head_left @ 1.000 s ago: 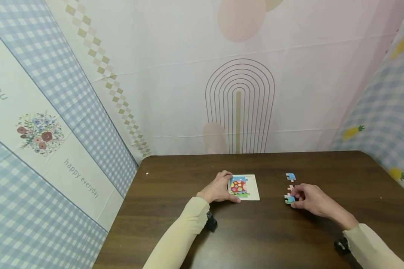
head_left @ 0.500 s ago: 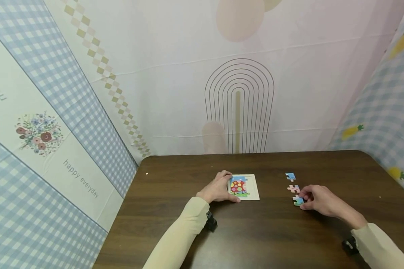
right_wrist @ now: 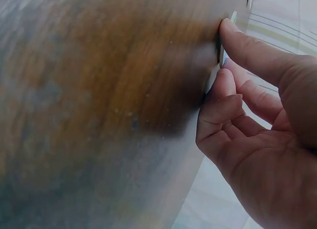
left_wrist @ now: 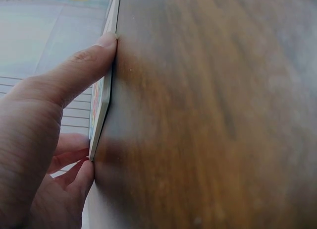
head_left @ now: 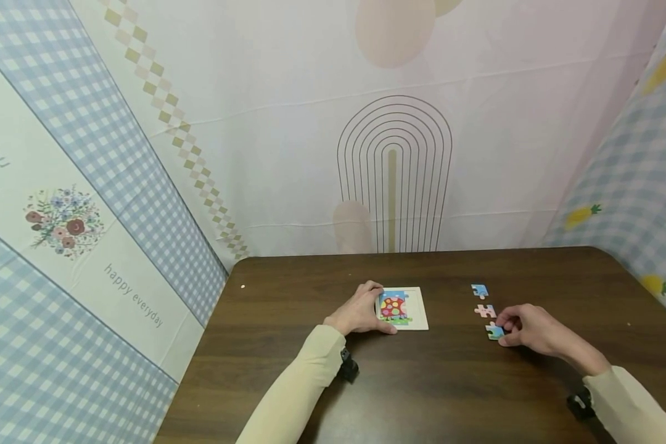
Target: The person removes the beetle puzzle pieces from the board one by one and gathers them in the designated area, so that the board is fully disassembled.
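On the table lies a square white puzzle board [head_left: 419, 314] with a partly assembled picture of a red, dotted ladybug-like figure under blue sky. My left hand [head_left: 357, 311] holds the board's left side, thumb at the near edge and fingers at the far left corner. In the left wrist view, the thumb and fingertips hold the edge of the board [left_wrist: 105, 102]. My right hand [head_left: 535, 330] pinches a blue and green puzzle piece [head_left: 493, 332] by its right side, close over the table. Beyond it lie a pink puzzle piece [head_left: 485, 311] and a blue puzzle piece [head_left: 479, 290].
The brown wooden table [head_left: 422, 382] reaches back to a patterned wall cloth [head_left: 288, 154]. A tiny white speck [head_left: 242, 286] lies near the table's back left corner. Checked cloth hangs on both sides.
My right hand has moved right with the blue and green puzzle piece, uncovering the pink piece. My left hand and the board have stayed in place.
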Action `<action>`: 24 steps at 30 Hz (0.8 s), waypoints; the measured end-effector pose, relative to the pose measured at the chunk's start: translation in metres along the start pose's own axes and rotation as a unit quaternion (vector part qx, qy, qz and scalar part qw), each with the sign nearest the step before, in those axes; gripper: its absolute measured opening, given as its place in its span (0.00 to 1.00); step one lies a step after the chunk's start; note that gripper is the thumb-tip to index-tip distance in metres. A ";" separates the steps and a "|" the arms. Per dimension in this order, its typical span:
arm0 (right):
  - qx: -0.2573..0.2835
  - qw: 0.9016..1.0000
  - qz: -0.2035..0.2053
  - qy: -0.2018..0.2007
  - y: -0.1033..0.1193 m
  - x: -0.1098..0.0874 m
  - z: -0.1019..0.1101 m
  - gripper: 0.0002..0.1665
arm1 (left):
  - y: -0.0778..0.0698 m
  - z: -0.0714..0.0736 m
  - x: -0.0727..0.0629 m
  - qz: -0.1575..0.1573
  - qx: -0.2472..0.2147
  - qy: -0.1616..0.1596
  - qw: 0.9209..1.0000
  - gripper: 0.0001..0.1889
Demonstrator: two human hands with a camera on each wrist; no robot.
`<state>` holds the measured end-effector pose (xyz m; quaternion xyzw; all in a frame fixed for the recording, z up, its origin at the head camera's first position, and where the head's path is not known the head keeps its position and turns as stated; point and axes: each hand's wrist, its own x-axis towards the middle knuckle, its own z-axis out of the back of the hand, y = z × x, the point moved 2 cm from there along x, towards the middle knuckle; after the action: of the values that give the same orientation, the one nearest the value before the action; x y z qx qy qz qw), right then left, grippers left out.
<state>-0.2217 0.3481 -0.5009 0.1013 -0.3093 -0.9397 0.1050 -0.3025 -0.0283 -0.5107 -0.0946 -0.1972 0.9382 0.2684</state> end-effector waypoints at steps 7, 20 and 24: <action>0.003 1.000 -0.001 -0.005 -0.003 0.002 -0.001 0.16 | 0.001 0.001 0.000 -0.001 0.003 -0.001 1.000 0.55; -0.020 0.996 0.044 -0.073 0.033 0.009 -0.002 0.04 | 0.001 0.000 -0.001 0.002 -0.014 0.001 1.000 0.54; -0.015 0.994 0.066 -0.080 0.049 0.022 -0.012 0.02 | 0.002 -0.001 -0.001 0.001 -0.016 0.001 1.000 0.54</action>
<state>-0.2332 0.2967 -0.4839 0.0036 -0.3082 -0.9405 0.1434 -0.3026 -0.0296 -0.5118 -0.0995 -0.2118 0.9350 0.2665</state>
